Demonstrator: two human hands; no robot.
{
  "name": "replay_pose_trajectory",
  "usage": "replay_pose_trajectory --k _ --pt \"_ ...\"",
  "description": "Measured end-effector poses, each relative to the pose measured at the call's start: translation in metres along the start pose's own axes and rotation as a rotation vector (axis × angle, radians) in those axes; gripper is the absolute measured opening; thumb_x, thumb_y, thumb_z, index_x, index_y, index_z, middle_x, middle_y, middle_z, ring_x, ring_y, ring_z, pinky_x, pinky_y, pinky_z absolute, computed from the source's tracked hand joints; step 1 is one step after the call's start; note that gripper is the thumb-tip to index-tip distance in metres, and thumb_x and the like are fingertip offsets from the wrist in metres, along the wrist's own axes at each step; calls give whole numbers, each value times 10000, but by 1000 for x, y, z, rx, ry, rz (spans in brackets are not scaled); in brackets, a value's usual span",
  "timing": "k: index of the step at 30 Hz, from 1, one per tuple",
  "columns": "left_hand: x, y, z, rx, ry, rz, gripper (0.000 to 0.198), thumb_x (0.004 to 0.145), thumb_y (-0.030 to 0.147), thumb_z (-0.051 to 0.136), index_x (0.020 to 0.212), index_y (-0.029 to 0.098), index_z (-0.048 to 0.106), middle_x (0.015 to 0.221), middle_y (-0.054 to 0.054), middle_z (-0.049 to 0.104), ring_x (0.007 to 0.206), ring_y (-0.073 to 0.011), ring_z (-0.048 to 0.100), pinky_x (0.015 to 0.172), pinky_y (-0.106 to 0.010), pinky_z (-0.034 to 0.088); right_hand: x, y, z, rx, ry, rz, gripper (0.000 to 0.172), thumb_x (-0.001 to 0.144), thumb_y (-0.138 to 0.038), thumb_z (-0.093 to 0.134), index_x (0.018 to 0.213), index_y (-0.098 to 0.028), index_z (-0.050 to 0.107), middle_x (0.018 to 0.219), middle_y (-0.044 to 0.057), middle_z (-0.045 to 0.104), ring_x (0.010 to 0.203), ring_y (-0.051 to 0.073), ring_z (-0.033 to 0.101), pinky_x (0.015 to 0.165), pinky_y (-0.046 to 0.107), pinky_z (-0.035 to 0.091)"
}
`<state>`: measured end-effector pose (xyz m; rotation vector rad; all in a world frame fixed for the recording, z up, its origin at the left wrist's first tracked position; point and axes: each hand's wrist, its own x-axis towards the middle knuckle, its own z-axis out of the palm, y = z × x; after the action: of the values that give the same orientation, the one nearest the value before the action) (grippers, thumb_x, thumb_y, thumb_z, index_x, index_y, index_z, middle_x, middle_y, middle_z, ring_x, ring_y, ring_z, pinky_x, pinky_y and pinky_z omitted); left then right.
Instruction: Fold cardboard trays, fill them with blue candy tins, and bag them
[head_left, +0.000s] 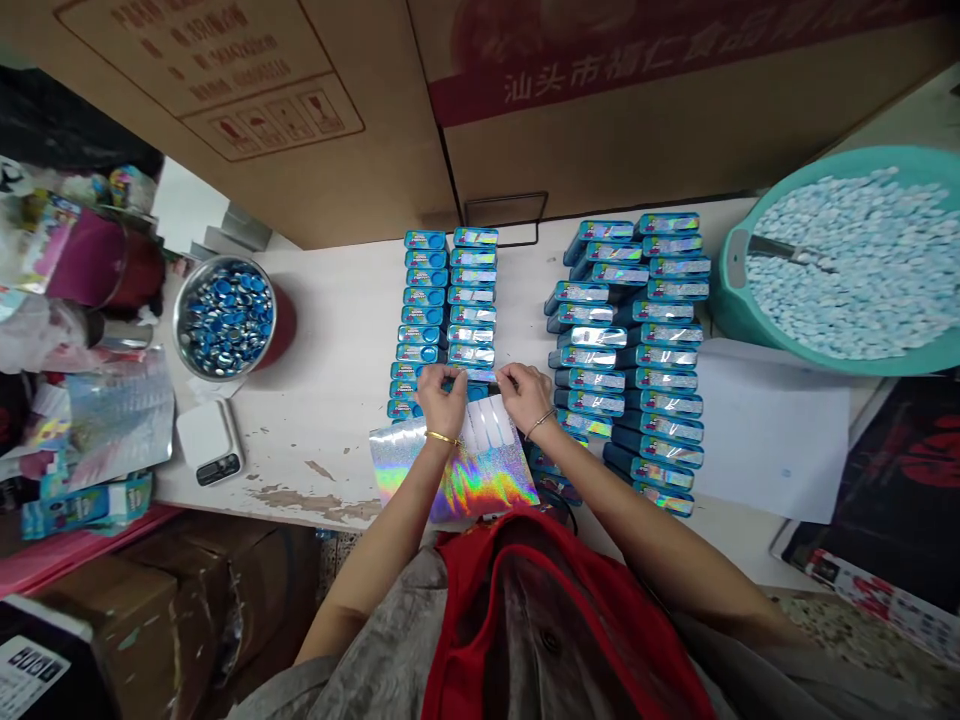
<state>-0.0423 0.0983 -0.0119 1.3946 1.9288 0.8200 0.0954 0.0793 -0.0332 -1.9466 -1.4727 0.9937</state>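
Two rows of small blue tins run away from me down the middle of the white table. My left hand and my right hand meet over the nearest tins, fingers pinched on a holographic sticker strip held across a tin. A holographic sticker sheet lies under my wrists at the table's front edge. Right of my hands stand more stacked blue tins with shiny labels.
A teal basin of pale blue tablets sits at the right, white paper below it. A metal bowl of blue pieces and a small white scale lie at the left. Cardboard boxes stand behind.
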Motion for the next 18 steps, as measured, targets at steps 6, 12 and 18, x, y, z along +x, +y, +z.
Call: replay_pose_trajectory --k 6,12,18 --pt "6 2 3 407 -28 39 71 765 260 639 791 214 591 982 -55 556 1004 -257 511 888 -432 354 10 6 8 -59 -79 92 159 858 -288 495 810 -217 629 871 43 677 918 239 554 846 382 316" --pt "13 5 0 517 -10 -131 554 648 383 751 1072 209 440 1135 -93 480 1097 -297 467 876 -429 369 -8 8 14 2 4 78 258 867 -294 487 1054 -225 651 949 49 653 931 222 523 818 349 332" --pt "20 1 -4 473 -53 -76 455 649 333 755 1006 209 500 1098 -90 518 1075 -293 489 875 -419 373 -23 1 12 -60 -58 18 365 956 -386 346 1083 -246 657 1046 62 647 975 232 488 840 365 328"
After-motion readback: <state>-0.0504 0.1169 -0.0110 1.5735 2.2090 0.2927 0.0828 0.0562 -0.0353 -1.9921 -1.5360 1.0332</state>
